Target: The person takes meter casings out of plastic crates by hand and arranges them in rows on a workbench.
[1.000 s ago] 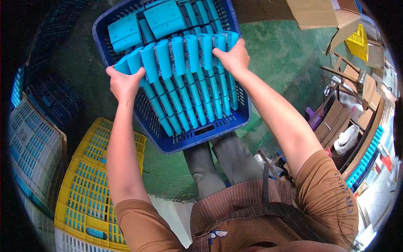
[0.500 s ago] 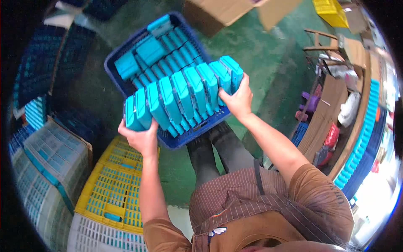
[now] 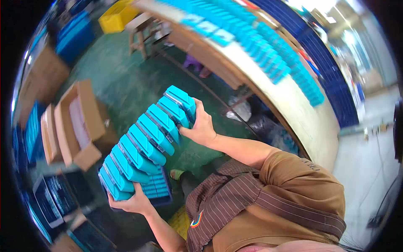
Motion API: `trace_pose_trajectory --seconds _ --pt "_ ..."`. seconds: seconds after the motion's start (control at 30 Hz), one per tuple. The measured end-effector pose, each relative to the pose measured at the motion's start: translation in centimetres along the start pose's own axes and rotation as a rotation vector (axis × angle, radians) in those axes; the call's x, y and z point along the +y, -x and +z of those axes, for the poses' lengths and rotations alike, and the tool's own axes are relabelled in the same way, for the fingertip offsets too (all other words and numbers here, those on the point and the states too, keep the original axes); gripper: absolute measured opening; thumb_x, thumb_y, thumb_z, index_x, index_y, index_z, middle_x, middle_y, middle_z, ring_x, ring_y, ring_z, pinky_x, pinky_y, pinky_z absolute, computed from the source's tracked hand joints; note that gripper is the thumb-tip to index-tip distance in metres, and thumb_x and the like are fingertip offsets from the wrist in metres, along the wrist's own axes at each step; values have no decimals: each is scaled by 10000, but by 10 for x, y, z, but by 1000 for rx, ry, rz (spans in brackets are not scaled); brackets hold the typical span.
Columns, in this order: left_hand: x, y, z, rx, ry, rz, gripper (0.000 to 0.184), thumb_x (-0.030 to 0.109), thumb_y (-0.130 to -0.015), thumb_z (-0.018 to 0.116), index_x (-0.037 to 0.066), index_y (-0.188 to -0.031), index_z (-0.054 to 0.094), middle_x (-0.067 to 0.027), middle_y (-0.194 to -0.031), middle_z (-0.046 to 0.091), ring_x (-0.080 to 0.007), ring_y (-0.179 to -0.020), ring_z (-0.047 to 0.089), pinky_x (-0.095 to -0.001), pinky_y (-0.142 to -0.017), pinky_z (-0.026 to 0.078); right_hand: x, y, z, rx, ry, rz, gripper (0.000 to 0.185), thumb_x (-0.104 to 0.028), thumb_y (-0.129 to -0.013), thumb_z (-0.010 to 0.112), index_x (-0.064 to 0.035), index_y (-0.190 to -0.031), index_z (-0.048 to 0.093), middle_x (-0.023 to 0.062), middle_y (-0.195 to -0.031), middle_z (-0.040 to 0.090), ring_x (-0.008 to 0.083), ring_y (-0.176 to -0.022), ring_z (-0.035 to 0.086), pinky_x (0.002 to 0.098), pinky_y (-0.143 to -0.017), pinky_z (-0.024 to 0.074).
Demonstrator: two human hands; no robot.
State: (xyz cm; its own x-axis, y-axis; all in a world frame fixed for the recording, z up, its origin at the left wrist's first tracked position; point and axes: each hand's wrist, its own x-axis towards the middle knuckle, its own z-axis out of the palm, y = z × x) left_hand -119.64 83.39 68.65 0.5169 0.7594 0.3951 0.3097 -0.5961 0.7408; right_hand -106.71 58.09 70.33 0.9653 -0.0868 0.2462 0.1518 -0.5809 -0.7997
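Observation:
Between my two hands is a row of several turquoise plastic cases [image 3: 145, 140], pressed side by side and running diagonally. My left hand [image 3: 133, 202] is closed around the lower-left end of the row, with the thumb on the near side. At the upper-right end my right hand [image 3: 201, 128] grips the last case. Part of a blue crate [image 3: 169, 189] shows beneath the lower end, with more turquoise pieces inside; the held row hides much of it.
A long white-topped table [image 3: 321, 136] curves along the right, bearing rows of turquoise cases [image 3: 268, 52]. Dark blue crates [image 3: 338, 90] stand behind them. An open cardboard box [image 3: 90, 113] sits on the floor at left. Farther back are a wooden stool [image 3: 138, 29] and a yellow crate [image 3: 115, 17].
My view has swung right toward the table. The row of cases, still in both hands, has moved away from over the blue crate, which now lies lower left and mostly covered.

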Motion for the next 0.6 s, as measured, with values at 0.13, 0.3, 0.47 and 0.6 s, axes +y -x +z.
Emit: trace_pose_trajectory --seconds 0.13,0.3,0.47,0.6 --pt "109 33 56 -139 128 231 834 260 -579 889 6 -1226 427 -160 -1163 518 -351 -1092 533 -431 -939 418 54 -5 -124 287 57 51 819 -236 -614 735 -39 -1307 344 243 -1062 588 406 -971 615 451 -856 492" --pt "287 172 133 -507 441 334 788 200 -571 857 20 -1226 458 -127 -1152 525 -270 -1056 560 -383 -925 441 177 47 -321 594 14 283 708 -234 -669 746 -31 -1250 394 210 -1100 581 315 -1000 609 422 -857 479" --pt "416 348 210 -929 539 522 844 242 -542 871 8 -1230 442 -173 -1118 551 -331 -1021 591 -404 -873 478 292 148 -481 933 133 476 694 -232 -703 761 6 -1246 399 179 -1104 565 273 -1014 576 386 -876 456" --pt "464 446 271 -1160 612 599 889 271 -546 878 13 -1256 410 -204 -1178 543 -360 -1037 581 -418 -871 475 350 187 -529 1133 222 574 804 -221 -693 791 15 -1312 337 189 -1192 512 282 -1085 536 389 -915 433"
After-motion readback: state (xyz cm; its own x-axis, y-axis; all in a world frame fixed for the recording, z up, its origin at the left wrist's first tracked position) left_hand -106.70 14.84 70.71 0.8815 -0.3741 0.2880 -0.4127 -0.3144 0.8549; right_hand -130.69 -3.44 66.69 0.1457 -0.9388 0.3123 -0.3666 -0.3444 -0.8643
